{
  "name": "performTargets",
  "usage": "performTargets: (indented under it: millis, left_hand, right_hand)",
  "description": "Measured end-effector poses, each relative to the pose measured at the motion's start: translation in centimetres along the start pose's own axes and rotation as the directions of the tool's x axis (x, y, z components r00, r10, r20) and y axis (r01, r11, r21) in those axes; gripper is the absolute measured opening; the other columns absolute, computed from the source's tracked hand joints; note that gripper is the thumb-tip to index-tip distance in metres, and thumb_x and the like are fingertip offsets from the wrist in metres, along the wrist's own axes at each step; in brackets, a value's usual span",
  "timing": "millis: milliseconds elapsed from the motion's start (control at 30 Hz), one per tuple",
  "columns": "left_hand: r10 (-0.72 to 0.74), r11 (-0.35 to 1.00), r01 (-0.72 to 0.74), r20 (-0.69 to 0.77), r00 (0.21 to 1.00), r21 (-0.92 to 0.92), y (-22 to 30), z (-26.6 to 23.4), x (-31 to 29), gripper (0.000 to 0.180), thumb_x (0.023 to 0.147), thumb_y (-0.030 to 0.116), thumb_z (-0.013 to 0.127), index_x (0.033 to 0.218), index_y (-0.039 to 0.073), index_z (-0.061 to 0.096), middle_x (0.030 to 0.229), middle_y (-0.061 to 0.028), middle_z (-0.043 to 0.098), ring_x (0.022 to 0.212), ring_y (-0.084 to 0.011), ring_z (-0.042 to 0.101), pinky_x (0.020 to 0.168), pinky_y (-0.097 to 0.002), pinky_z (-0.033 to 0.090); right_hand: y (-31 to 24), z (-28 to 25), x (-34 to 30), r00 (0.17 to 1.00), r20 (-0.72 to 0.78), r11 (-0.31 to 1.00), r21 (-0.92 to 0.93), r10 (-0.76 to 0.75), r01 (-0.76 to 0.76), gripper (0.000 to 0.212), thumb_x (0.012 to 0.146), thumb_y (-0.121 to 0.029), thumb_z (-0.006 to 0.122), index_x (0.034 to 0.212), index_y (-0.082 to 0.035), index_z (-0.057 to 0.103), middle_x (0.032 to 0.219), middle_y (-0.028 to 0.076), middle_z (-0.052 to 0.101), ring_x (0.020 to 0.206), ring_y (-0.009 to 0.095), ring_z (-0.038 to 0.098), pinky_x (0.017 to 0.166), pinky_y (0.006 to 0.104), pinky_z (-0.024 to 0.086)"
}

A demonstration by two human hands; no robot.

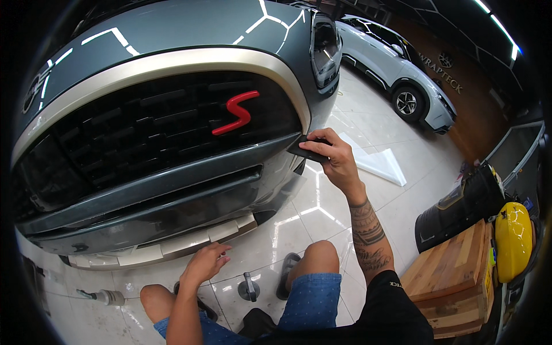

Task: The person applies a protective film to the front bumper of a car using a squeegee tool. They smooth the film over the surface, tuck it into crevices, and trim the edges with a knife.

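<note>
The dark grey car front fills the upper left, its black grille framed by pale gold trim and bearing a red badge. My right hand grips a flat black squeegee between thumb and fingers. Its edge meets the body at the grille's right corner. Below, clear film hangs loosely off the right end of the bumper. Near my left knee, my left hand is held out empty, its fingers loosely bent and apart, below the bumper's lower edge.
A sheet of whitish film lies on the tiled floor to the right. Beyond it stands a light blue car. A black drum, wooden box and yellow container line the right side. A small handled tool rests between my feet.
</note>
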State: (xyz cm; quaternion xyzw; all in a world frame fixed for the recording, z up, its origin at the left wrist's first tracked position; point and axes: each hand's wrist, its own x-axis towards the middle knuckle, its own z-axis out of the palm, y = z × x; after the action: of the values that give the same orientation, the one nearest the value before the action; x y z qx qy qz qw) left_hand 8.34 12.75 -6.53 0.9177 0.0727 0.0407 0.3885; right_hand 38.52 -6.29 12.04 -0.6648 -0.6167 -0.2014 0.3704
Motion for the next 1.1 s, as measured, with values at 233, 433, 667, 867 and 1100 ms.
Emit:
performTargets:
  millis: [233,433,667,867,1100]
  left_hand:
    - [-0.021,1.000,0.021,0.023,1.000,0.007,0.2,0.1,0.1,0.032,0.088,0.013,0.065,0.119,0.006,0.063,0.105,-0.0168,0.065,0.093,-0.0320,0.065,0.081,-0.0411,0.051]
    - [-0.030,0.999,0.028,0.040,0.999,0.040,1.0,0.2,0.0,0.032,0.088,0.013,0.065,0.119,0.006,0.062,0.108,-0.0171,0.064,0.095,-0.0331,0.065,0.082,-0.0418,0.051]
    - [-0.028,0.999,0.026,0.045,0.999,0.042,0.8,0.6,0.1,0.032,0.088,0.013,0.065,0.119,0.006,0.062,0.108,-0.0166,0.064,0.094,-0.0321,0.066,0.082,-0.0412,0.052]
    - [-0.008,0.999,0.007,0.026,1.000,0.044,0.6,0.5,-0.5,0.030,0.088,0.012,0.064,0.118,0.005,0.062,0.107,-0.0174,0.064,0.092,-0.0316,0.066,0.081,-0.0412,0.052]
    - [-0.067,0.998,0.066,0.067,0.995,0.018,1.2,-0.3,-0.3,0.033,0.089,0.017,0.063,0.120,0.005,0.062,0.114,-0.0183,0.062,0.100,-0.0368,0.062,0.088,-0.0428,0.049]
  right_hand:
    - [-0.3,0.0,1.4,1.000,0.017,0.995,-0.096,-0.019,0.020,0.043,0.070,0.018,0.058,0.102,-0.007,0.072,0.100,0.010,0.063,0.091,0.025,0.065,0.080,0.0333,0.052]
    - [-1.5,0.1,2.8,0.996,0.084,0.984,-0.178,0.042,-0.026,0.039,0.069,0.014,0.058,0.099,-0.008,0.070,0.096,0.011,0.060,0.090,0.029,0.062,0.078,0.0378,0.051]
    - [-0.1,-1.1,4.5,0.985,0.171,1.000,-0.013,-0.001,0.003,0.035,0.074,0.015,0.059,0.100,-0.005,0.071,0.097,0.008,0.063,0.084,0.025,0.064,0.075,0.0329,0.051]
    - [-1.2,-0.5,3.3,0.982,0.166,0.995,-0.031,-0.092,0.099,0.042,0.068,0.018,0.055,0.099,-0.006,0.070,0.096,0.010,0.061,0.088,0.027,0.063,0.077,0.0346,0.052]
    - [-2.9,0.9,4.4,0.988,0.154,0.987,-0.151,-0.024,0.047,0.039,0.067,0.015,0.056,0.098,-0.006,0.069,0.091,0.010,0.058,0.085,0.029,0.060,0.074,0.0373,0.051]
